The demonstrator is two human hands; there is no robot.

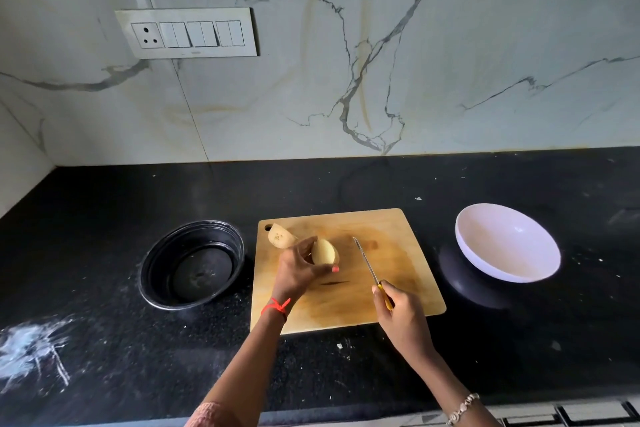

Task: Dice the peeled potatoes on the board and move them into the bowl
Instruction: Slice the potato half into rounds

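As the left hand (298, 272) grips it, the potato half (324, 251) looks smooth.

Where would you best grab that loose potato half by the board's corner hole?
I'd pinch the potato half across its narrow width, coming from above and the left. It lies lengthwise on the cutting board, long sides exposed, while the left hand, holding the other piece, crowds its right end.

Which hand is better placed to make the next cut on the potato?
Right. The right hand holds the knife, blade just beside the potato half that the left hand holds.
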